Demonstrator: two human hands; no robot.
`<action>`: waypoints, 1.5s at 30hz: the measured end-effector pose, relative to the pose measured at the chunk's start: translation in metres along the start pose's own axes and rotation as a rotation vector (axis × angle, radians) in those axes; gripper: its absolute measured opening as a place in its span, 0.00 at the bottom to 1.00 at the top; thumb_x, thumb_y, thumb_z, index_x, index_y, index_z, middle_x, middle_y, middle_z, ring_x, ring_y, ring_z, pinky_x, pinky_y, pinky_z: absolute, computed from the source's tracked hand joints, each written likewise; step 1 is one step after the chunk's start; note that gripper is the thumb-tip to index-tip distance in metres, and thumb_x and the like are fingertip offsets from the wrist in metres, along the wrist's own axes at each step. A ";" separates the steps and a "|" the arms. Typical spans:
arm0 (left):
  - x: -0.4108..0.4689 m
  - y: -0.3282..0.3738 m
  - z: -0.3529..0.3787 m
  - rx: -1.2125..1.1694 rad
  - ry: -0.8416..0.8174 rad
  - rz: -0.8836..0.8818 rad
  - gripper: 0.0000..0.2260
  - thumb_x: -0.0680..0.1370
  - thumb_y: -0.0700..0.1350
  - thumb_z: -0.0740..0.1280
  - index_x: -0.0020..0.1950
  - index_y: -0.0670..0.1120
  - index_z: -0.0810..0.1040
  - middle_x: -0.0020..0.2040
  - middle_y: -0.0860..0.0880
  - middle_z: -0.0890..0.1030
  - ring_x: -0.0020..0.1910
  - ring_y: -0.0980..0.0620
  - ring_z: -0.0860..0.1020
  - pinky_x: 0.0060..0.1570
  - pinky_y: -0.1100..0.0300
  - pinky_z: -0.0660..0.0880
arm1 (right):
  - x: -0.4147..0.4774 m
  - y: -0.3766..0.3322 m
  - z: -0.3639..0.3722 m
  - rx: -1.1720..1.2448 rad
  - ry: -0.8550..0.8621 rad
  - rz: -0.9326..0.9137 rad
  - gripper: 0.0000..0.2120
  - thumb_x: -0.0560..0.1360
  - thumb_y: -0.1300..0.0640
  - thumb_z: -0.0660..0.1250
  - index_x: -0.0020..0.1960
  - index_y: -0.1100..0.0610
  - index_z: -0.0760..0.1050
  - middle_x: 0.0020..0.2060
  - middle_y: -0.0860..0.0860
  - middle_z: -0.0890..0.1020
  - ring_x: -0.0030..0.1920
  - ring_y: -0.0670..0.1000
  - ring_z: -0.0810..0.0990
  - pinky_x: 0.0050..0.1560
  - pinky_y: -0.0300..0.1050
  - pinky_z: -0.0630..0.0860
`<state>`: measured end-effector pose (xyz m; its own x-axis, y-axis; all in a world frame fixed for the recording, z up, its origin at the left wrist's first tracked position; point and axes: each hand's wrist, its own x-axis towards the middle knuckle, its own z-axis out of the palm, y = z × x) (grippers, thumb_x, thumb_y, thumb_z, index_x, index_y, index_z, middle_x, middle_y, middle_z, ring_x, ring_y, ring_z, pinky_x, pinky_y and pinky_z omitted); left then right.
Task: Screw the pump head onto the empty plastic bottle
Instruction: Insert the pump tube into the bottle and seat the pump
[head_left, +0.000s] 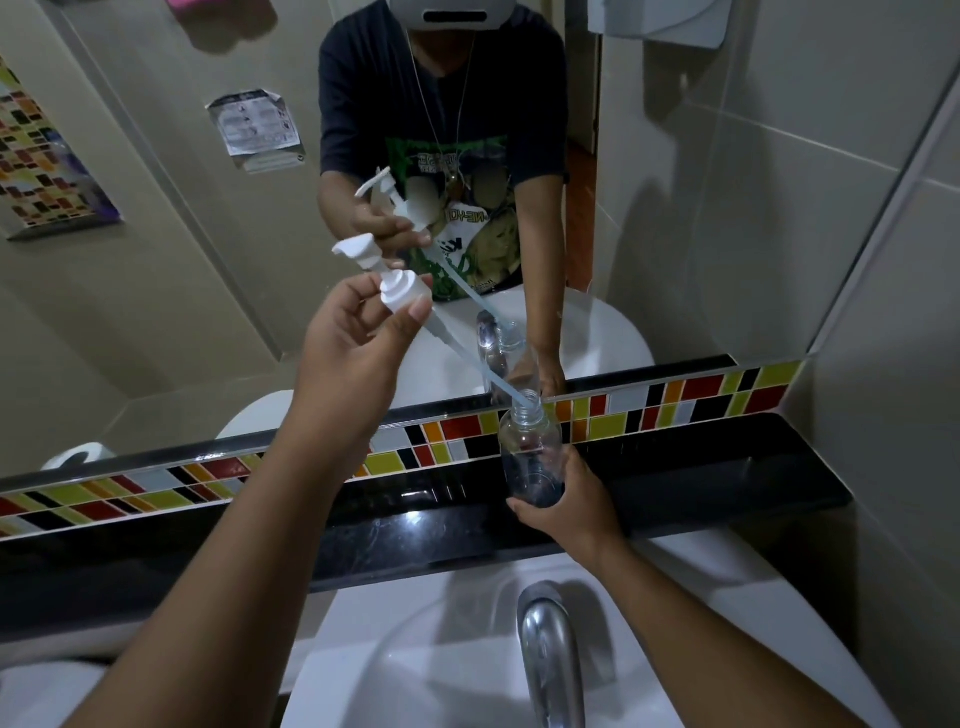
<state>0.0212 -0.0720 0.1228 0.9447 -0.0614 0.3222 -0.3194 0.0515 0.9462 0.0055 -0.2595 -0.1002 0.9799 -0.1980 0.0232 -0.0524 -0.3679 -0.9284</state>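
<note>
Pump head tilted above the open bottle, dip tube tip at the neck.

From my head view, my left hand (358, 332) has its grip closed with fingertips around the white pump head (400, 291), raised and tilted, its tube slanting down to the mouth of the clear plastic bottle (530, 447). My right hand (566, 504) wraps the bottle's base, upright over the black counter (701, 483) edge, near the tiled strip (675, 405) below the mirror (727, 208). The faucet (545, 654) stands apart below; open room lies to the right.
</note>
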 end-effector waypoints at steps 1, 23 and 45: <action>0.000 -0.003 0.003 -0.005 -0.005 -0.013 0.08 0.82 0.36 0.68 0.58 0.46 0.78 0.50 0.57 0.90 0.56 0.62 0.87 0.58 0.66 0.81 | 0.000 0.000 0.000 -0.003 0.000 -0.001 0.31 0.60 0.50 0.81 0.58 0.51 0.70 0.54 0.47 0.79 0.54 0.47 0.78 0.47 0.27 0.72; -0.016 -0.083 0.051 0.111 -0.167 -0.276 0.11 0.79 0.40 0.75 0.60 0.47 0.79 0.57 0.50 0.90 0.59 0.53 0.88 0.60 0.54 0.83 | -0.003 -0.001 -0.002 -0.036 0.004 -0.076 0.29 0.62 0.48 0.80 0.57 0.48 0.69 0.49 0.44 0.79 0.47 0.36 0.77 0.43 0.24 0.71; -0.019 -0.103 0.051 0.189 -0.153 -0.259 0.08 0.79 0.44 0.76 0.54 0.53 0.80 0.62 0.45 0.86 0.63 0.46 0.85 0.62 0.47 0.84 | -0.004 -0.008 -0.001 -0.064 0.005 -0.074 0.29 0.62 0.49 0.80 0.54 0.44 0.65 0.47 0.42 0.75 0.45 0.44 0.76 0.43 0.30 0.70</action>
<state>0.0328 -0.1266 0.0209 0.9787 -0.1972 0.0575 -0.0919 -0.1699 0.9812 0.0021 -0.2569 -0.0923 0.9805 -0.1729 0.0930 0.0078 -0.4390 -0.8985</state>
